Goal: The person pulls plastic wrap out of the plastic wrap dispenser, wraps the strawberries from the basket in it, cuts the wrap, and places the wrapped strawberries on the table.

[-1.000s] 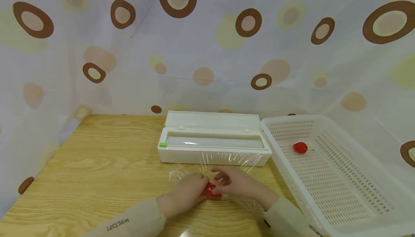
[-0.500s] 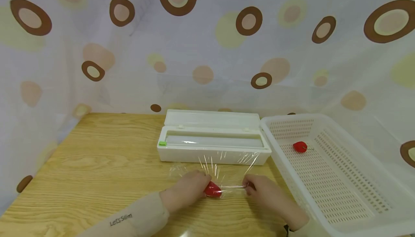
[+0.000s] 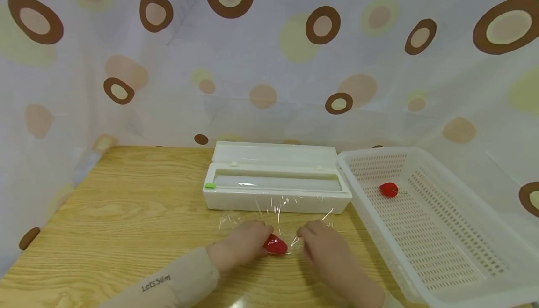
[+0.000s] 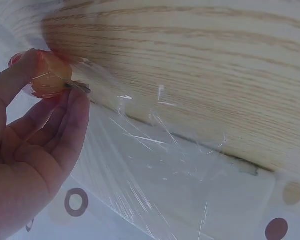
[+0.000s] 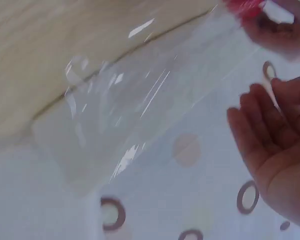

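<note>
My left hand (image 3: 244,243) grips a small red fruit (image 3: 276,244) low over the wooden table. Close up in the left wrist view, the fruit (image 4: 54,75) shows an orange-yellow patch and a dark stem, with thumb and fingers around it. Clear cling film (image 4: 140,135) covers it and stretches back to the dispenser. My right hand (image 3: 328,254) is just to the right of the fruit, beside the film. In the right wrist view this hand (image 5: 277,137) has loosely bent fingers with nothing seen between them.
Behind the hands stands a white cling film dispenser (image 3: 275,201), its lid (image 3: 273,152) raised, a film roll inside and a green slider (image 3: 210,186) at its left. A white slotted basket (image 3: 421,247) on the right holds another red fruit (image 3: 389,189). A patterned curtain hangs behind.
My right hand left the fruit and pulled film out to the right, then came back leftward towards it. My left hand stayed on the fruit.
</note>
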Demonstrator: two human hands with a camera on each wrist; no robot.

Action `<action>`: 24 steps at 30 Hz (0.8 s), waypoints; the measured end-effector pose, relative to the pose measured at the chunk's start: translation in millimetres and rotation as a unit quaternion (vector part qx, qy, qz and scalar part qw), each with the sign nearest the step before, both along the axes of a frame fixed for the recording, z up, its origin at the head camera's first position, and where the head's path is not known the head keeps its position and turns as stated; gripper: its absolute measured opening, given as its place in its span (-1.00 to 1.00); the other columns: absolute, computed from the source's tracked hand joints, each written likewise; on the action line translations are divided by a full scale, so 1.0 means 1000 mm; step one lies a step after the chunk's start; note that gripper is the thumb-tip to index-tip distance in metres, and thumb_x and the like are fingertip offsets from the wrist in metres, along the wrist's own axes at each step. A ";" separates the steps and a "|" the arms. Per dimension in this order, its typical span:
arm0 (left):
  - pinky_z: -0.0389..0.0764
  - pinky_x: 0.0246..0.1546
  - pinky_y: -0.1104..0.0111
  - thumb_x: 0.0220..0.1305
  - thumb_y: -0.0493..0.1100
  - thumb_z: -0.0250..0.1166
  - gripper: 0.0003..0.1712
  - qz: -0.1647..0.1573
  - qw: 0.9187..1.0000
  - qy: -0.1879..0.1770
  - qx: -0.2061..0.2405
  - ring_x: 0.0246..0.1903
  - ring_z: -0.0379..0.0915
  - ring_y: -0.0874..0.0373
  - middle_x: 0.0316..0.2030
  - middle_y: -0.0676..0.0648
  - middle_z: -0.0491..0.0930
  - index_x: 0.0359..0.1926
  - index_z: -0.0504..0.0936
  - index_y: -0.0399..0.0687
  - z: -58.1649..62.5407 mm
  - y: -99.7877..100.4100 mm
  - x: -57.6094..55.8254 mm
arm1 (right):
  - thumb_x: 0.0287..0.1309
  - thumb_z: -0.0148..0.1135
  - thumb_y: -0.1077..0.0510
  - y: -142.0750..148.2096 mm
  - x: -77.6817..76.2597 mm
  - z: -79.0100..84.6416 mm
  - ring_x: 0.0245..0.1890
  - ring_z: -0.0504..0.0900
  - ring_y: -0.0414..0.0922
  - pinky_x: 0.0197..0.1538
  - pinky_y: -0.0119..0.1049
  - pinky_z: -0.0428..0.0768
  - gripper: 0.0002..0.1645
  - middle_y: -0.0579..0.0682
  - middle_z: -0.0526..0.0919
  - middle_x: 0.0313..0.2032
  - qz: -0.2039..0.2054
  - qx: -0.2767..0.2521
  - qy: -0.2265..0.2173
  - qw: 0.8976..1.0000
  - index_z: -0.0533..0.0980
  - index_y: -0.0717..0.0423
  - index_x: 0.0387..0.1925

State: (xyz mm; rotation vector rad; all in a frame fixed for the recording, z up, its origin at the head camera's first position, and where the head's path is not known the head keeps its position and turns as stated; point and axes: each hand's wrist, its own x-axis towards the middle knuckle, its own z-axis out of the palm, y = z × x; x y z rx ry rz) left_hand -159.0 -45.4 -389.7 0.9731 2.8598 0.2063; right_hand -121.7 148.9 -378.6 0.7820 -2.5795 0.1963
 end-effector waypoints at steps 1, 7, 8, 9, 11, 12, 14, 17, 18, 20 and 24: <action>0.62 -0.28 0.36 -0.04 -0.13 0.40 -0.74 -0.001 1.000 0.003 0.003 -0.40 0.51 0.15 -0.41 -0.05 0.64 -0.31 0.57 -0.10 0.000 0.000 0.000 | -0.18 0.28 0.32 -0.008 0.002 -0.002 -0.33 0.55 -0.10 -0.28 -0.24 0.64 -0.77 -0.05 0.61 -0.40 0.030 0.005 -0.012 0.999 0.55 0.14 -0.35; 0.61 -0.33 0.38 -0.04 -0.17 0.39 -0.80 -0.017 1.000 0.009 0.017 -0.43 0.50 0.17 -0.44 -0.04 0.63 -0.38 0.56 -0.09 0.002 -0.001 0.001 | -0.08 0.28 0.18 -0.030 0.001 -0.018 -0.33 0.57 -0.07 -0.30 -0.18 0.65 -0.66 -0.01 0.61 -0.35 0.025 0.041 -0.125 0.991 0.51 0.18 -0.19; 0.61 -0.32 0.38 -0.03 -0.17 0.39 -0.81 -0.017 1.000 0.003 0.021 -0.43 0.50 0.17 -0.44 -0.04 0.63 -0.38 0.56 -0.10 0.002 -0.001 0.001 | -0.11 0.30 0.18 -0.030 -0.001 -0.020 -0.35 0.57 -0.07 -0.33 -0.19 0.64 -0.67 -0.01 0.61 -0.37 0.014 0.043 -0.131 0.990 0.51 0.18 -0.22; 0.61 -0.33 0.38 -0.02 -0.16 0.38 -0.81 -0.016 1.000 -0.003 0.026 -0.43 0.49 0.18 -0.45 -0.03 0.63 -0.38 0.56 -0.10 0.002 -0.002 0.000 | -0.14 0.32 0.18 -0.030 -0.003 -0.022 -0.37 0.56 -0.07 -0.35 -0.19 0.63 -0.69 -0.01 0.62 -0.39 0.003 0.046 -0.129 0.991 0.52 0.17 -0.27; 0.60 -0.35 0.39 0.00 -0.15 0.37 -0.82 -0.011 0.999 -0.022 0.041 -0.46 0.47 0.20 -0.46 -0.02 0.63 -0.38 0.57 -0.11 0.002 -0.004 -0.002 | -0.19 0.36 0.15 -0.030 -0.008 -0.024 -0.38 0.55 -0.08 -0.35 -0.19 0.62 -0.73 -0.01 0.65 -0.42 -0.016 0.059 -0.123 0.991 0.54 0.15 -0.35; 0.59 -0.36 0.40 0.02 -0.14 0.36 -0.82 -0.008 0.998 -0.033 0.049 -0.47 0.45 0.22 -0.47 -0.01 0.62 -0.37 0.58 -0.11 0.002 -0.005 -0.003 | -0.21 0.37 0.14 -0.029 -0.010 -0.024 -0.40 0.55 -0.08 -0.37 -0.20 0.61 -0.74 -0.02 0.66 -0.44 -0.023 0.070 -0.115 0.991 0.55 0.13 -0.39; 0.57 -0.37 0.41 0.04 -0.12 0.35 -0.81 -0.007 0.997 -0.049 0.064 -0.48 0.43 0.24 -0.46 0.00 0.62 -0.34 0.60 -0.13 0.002 -0.008 -0.005 | -0.25 0.39 0.13 -0.028 -0.014 -0.024 -0.41 0.54 -0.09 -0.39 -0.22 0.59 -0.77 -0.03 0.67 -0.47 -0.033 0.088 -0.100 0.991 0.57 0.11 -0.45; 0.57 -0.34 0.40 0.10 -0.08 0.31 -0.75 -0.010 0.995 -0.058 0.077 -0.45 0.44 0.25 -0.42 -0.01 0.64 -0.27 0.63 -0.16 0.002 -0.011 -0.008 | -0.22 0.37 0.15 -0.027 -0.017 -0.022 -0.42 0.55 -0.11 -0.39 -0.23 0.58 -0.85 -0.05 0.69 -0.48 -0.044 0.103 -0.089 0.990 0.60 0.08 -0.48; 0.58 -0.32 0.39 0.12 -0.06 0.30 -0.73 -0.011 0.995 -0.059 0.078 -0.43 0.45 0.24 -0.40 -0.02 0.65 -0.24 0.63 -0.16 0.002 -0.012 -0.008 | -0.20 0.36 0.16 -0.027 -0.018 -0.021 -0.42 0.55 -0.11 -0.39 -0.23 0.57 -0.88 -0.06 0.68 -0.49 -0.047 0.105 -0.090 0.989 0.61 0.07 -0.49; 0.60 -0.26 0.36 0.15 -0.04 0.27 -0.69 -0.014 0.995 -0.057 0.077 -0.38 0.49 0.21 -0.36 -0.04 0.67 -0.20 0.64 -0.18 0.002 -0.013 -0.009 | -0.16 0.36 0.16 -0.027 -0.019 -0.019 -0.44 0.56 -0.12 -0.39 -0.23 0.57 -0.92 -0.07 0.68 -0.50 -0.052 0.102 -0.096 0.989 0.63 0.04 -0.51; 0.62 -0.22 0.34 0.19 -0.04 0.24 -0.68 -0.018 0.995 -0.059 0.076 -0.34 0.53 0.17 -0.33 -0.07 0.68 -0.17 0.63 -0.19 0.002 -0.015 -0.008 | -0.17 0.37 0.15 -0.027 -0.021 -0.018 -0.47 0.58 -0.13 -0.39 -0.21 0.56 -0.95 -0.09 0.67 -0.54 -0.062 0.077 -0.118 0.988 0.66 0.02 -0.53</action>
